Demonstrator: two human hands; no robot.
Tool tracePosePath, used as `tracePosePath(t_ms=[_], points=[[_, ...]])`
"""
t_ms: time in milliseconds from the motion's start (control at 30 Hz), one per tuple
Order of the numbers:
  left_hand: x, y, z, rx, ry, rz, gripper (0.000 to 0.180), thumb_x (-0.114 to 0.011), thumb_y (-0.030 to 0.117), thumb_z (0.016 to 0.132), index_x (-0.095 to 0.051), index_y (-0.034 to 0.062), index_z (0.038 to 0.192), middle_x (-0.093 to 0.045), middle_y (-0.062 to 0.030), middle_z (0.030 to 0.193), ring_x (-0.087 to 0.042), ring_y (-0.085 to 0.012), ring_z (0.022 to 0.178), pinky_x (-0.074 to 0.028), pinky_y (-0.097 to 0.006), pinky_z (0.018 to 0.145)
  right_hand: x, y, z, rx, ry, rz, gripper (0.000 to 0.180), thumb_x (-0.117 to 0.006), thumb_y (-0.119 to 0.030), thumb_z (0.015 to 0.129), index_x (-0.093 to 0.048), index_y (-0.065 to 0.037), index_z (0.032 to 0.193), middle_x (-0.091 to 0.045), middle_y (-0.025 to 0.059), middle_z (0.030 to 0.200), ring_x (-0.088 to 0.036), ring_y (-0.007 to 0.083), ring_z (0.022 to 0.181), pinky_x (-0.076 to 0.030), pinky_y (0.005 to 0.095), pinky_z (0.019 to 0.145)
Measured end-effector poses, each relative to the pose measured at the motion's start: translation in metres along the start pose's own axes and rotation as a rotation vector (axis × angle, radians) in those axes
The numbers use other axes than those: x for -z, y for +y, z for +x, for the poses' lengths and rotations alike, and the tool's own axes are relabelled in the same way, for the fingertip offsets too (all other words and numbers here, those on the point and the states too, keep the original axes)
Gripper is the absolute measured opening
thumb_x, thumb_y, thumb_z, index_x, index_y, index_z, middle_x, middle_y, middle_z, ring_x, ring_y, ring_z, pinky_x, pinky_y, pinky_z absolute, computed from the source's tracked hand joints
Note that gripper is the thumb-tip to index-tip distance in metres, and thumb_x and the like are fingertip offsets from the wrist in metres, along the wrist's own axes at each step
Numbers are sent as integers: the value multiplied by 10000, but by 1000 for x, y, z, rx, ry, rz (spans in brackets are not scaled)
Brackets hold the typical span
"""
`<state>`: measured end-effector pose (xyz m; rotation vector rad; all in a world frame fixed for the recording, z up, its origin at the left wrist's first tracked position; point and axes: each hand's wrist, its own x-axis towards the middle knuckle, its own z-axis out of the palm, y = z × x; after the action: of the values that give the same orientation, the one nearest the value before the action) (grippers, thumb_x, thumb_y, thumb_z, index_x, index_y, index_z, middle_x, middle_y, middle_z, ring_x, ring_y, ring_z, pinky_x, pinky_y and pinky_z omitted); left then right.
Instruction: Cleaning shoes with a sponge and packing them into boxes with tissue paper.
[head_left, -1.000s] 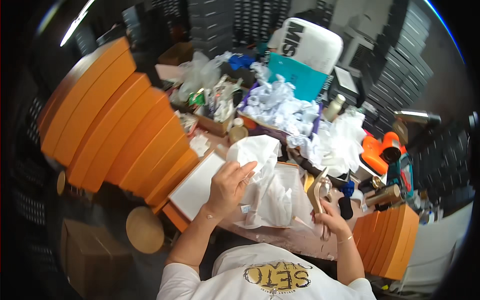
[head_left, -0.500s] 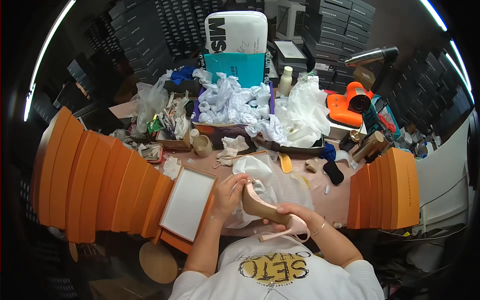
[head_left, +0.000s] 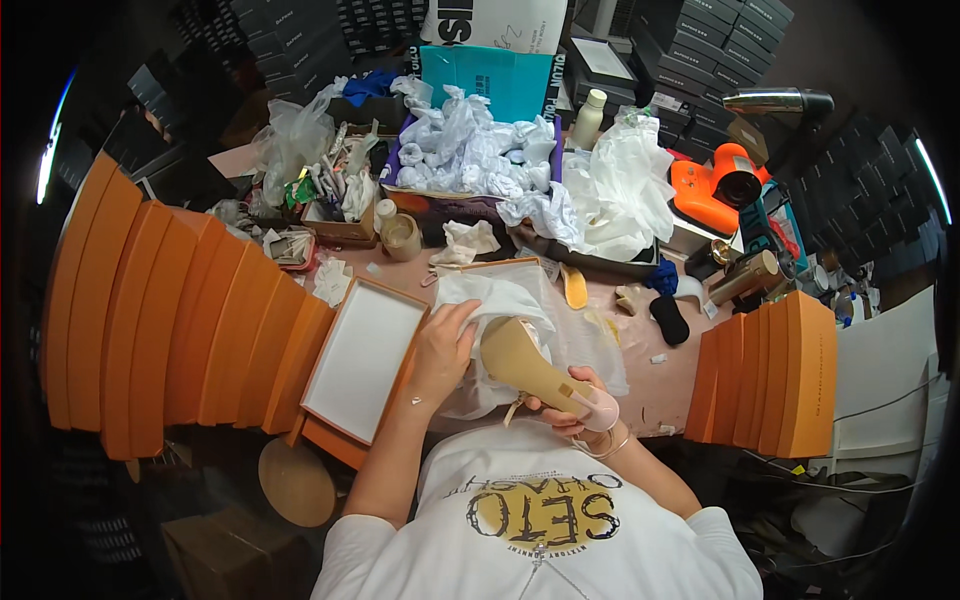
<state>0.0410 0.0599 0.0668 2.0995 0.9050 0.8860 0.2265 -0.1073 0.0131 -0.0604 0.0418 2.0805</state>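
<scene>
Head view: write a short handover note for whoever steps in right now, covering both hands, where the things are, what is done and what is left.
Left hand: pressing down the white tissue paper in the open box in front of the person.
Right hand: gripping a tan high-heeled shoe at its heel end, sole up, toe over the tissue.
Orange box lid: lies white inside up, just left of the left hand.
Orange boxes stand stacked to the left, more to the right.
Done: box open, tissue spread.
Left: the shoe is not yet laid in the paper; the lid is off.
</scene>
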Motion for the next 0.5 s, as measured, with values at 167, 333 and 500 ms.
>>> tracePosePath(t_ms=[167,333,500], points=[[-23,14,5,-64,55,-88,161,-637,85,855,-642,-15,981,-636,-123,905,-627,-251,847,-485,-334,752,-17,-5,5,45,-51,22,638,-374,-435,919,-344,59,1322,-468,224,1106,-433,130,567,-385,220,371],[-33,11,5,325,7,-733,176,-602,163,930,-631,8,1008,-624,-20,927,-581,-91,829,-473,-242,728,-12,-4,2,128,-54,40,635,-373,-431,923,-343,70,1312,-457,230,1111,-436,130,563,-383,214,365],[-33,18,20,303,33,-809,192,-619,168,921,-644,-1,1009,-634,-11,856,-571,-82,776,-456,-218,690,-7,4,-1,170,46,73,629,-383,-429,914,-373,67,1300,-486,200,1074,-438,130,560,-377,225,367]])
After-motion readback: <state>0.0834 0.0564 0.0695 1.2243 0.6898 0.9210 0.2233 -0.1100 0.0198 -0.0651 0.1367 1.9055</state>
